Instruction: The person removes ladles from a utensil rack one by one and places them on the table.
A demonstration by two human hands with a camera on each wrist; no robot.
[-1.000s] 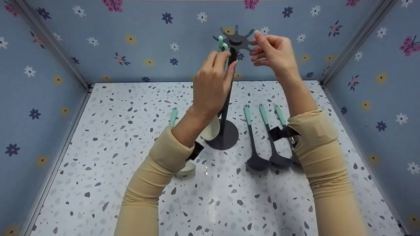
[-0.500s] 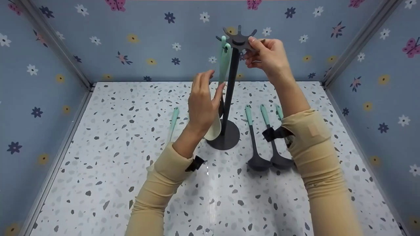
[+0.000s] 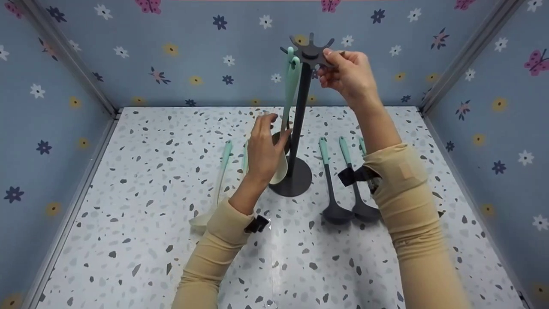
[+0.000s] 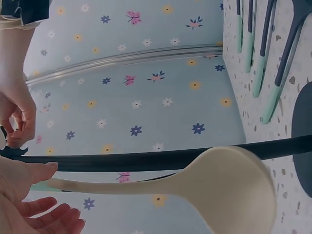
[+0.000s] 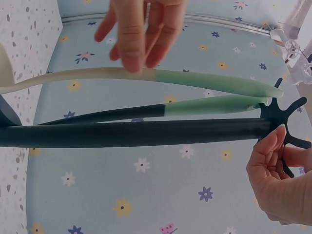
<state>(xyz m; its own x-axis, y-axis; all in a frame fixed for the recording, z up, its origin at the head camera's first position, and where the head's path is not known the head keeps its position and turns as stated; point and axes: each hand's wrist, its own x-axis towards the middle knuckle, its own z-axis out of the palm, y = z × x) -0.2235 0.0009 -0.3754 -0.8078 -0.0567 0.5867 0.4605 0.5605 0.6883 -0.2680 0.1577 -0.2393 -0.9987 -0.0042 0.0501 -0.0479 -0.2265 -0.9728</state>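
Note:
A black utensil stand (image 3: 301, 111) rises from a round base, with curved hooks at its top. My right hand (image 3: 351, 77) pinches a hook on the right side of the top. From the left hooks hang a cream ladle (image 4: 234, 190) with a mint handle and, behind it, a dark utensil (image 5: 112, 114), also mint-handled, its head partly hidden. My left hand (image 3: 263, 150) is beside the cream ladle's shaft, fingers loosely spread and apart from the thumb; whether it touches the shaft I cannot tell.
Right of the stand lie several dark ladles (image 3: 337, 213) with mint handles, partly covered by my right forearm. On the left, a cream ladle (image 3: 226, 156) and another mint handle (image 3: 245, 159) lie partly behind my left arm. Flowered walls (image 3: 171, 77) enclose the speckled table (image 3: 128, 171).
My left hand has let go of the cream ladle's handle near the hooks and moved down along it. My right hand has moved left and taken hold of a hook.

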